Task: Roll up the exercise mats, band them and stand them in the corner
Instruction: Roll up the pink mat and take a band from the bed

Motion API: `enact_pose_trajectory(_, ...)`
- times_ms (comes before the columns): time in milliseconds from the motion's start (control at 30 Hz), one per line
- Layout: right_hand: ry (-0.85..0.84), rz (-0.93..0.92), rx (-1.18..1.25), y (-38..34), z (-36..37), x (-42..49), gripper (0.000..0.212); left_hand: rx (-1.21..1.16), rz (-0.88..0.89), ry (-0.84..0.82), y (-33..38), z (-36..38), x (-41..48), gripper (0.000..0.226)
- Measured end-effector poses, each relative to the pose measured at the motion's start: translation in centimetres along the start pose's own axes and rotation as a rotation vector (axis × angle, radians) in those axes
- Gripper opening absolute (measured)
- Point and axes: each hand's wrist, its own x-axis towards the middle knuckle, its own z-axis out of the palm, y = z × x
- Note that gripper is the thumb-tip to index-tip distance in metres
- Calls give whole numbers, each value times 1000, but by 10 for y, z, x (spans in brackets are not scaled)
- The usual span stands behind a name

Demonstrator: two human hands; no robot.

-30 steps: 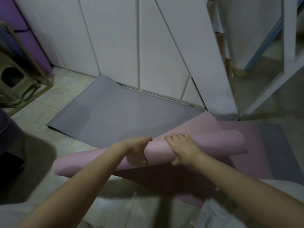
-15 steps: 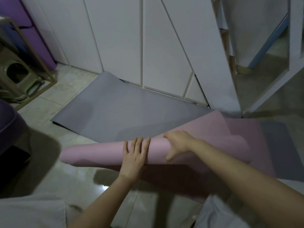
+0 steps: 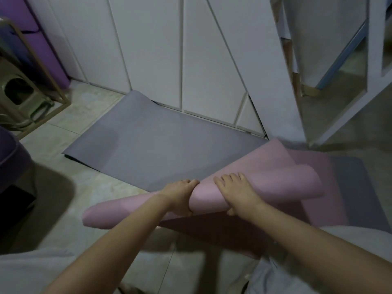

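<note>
A pink exercise mat is partly rolled into a thick tube lying across the floor in front of me, its loose end flapping up behind the roll. My left hand wraps round the middle of the tube, fingers curled over the top. My right hand grips the tube just to the right, fingers over it and thumb underneath. A grey mat lies flat on the tiles beyond the roll, its far end curling up against the white cupboard doors.
A gold-framed rack with a green stool stands at the left. A purple rolled mat leans in the far left corner. A dark purple seat is at the left edge. A white frame stands at the right.
My left hand went from lying flat on the roll to wrapping round it again. The roll has turned and the pink flap behind it stands higher.
</note>
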Motion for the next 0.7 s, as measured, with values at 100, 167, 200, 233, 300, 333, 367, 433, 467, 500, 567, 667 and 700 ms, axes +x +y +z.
enact_pose_trajectory(100, 24, 42, 68, 2, 5, -2, 85, 21, 6, 13, 3, -3, 1, 85)
enact_pose_trajectory(167, 23, 63, 115, 5, 4, 0, 78, 30, 6, 68, 3, 5, -3, 91)
enact_pose_trajectory(200, 13, 70, 138, 6, 3, 1, 76, 29, -2, 103, 4, 11, -7, 93)
enact_pose_trajectory(233, 1, 76, 167, 6, 1, 2, 77, 37, -12, 151, 5, 17, -11, 95)
enact_pose_trajectory(300, -16, 83, 230, 6, -2, 3, 79, 90, -34, 309, 6, 31, -19, 105)
enact_pose_trajectory(333, -15, 78, 252, 6, -4, 4, 80, 104, -55, 359, 9, 38, -22, 111)
enact_pose_trajectory(367, -13, 67, 270, 6, -6, 5, 80, 115, -88, 406, 11, 46, -24, 115)
enact_pose_trajectory(433, -37, 45, 315, 9, -10, 8, 80, 132, -140, 465, 17, 57, -28, 111)
enact_pose_trajectory(467, -67, 35, 340, 12, -12, 9, 79, 141, -145, 479, 19, 62, -29, 108)
enact_pose_trajectory(500, -104, 29, 365, 14, -14, 9, 80, 145, -144, 490, 21, 66, -29, 107)
enact_pose_trajectory(567, -180, 20, 412, 20, -15, 9, 80, 132, -117, 497, 23, 71, -27, 107)
enact_pose_trajectory(667, -277, 0, 461, 25, -12, 7, 82, 100, -34, 424, 19, 68, -24, 112)
enact_pose_trajectory(700, -303, 0, 469, 26, -10, 5, 83, 87, -24, 382, 18, 64, -23, 111)
